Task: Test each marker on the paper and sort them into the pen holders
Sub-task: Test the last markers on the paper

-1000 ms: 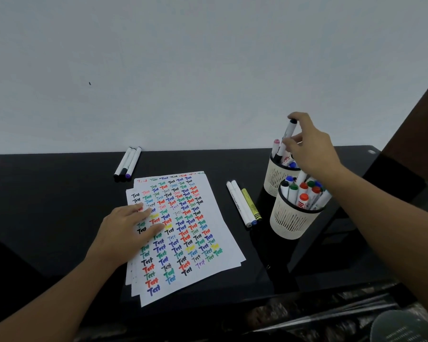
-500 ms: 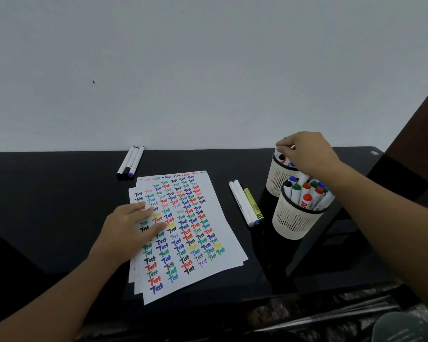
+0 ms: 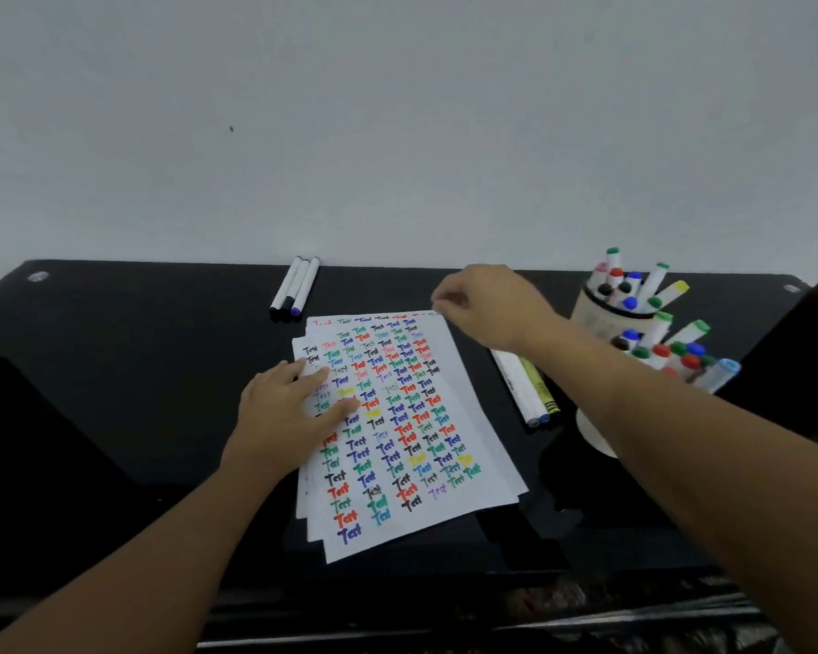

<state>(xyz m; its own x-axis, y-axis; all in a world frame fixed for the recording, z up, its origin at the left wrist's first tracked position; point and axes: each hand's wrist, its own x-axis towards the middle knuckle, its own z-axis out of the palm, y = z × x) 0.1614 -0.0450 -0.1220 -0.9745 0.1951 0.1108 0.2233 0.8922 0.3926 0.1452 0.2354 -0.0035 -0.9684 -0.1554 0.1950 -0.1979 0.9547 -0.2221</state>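
Observation:
A stack of white paper covered with coloured "Test" words lies on the black table. My left hand presses flat on its left side. My right hand is at the paper's far right corner, with thumb and forefinger pinched on that corner. Three markers lie together beyond the paper. More markers lie right of the paper, partly hidden under my right forearm. Two white pen holders stand at the right, the far one and the near one, both full of capped markers.
A pale wall rises just behind the table's far edge. A dark brown upright stands at the far right. Below the table's front edge, cluttered shiny things show dimly.
My right hand dropped the black-capped marker into the far holder, then crossed left to the paper's far right corner. My left hand stayed on the paper.

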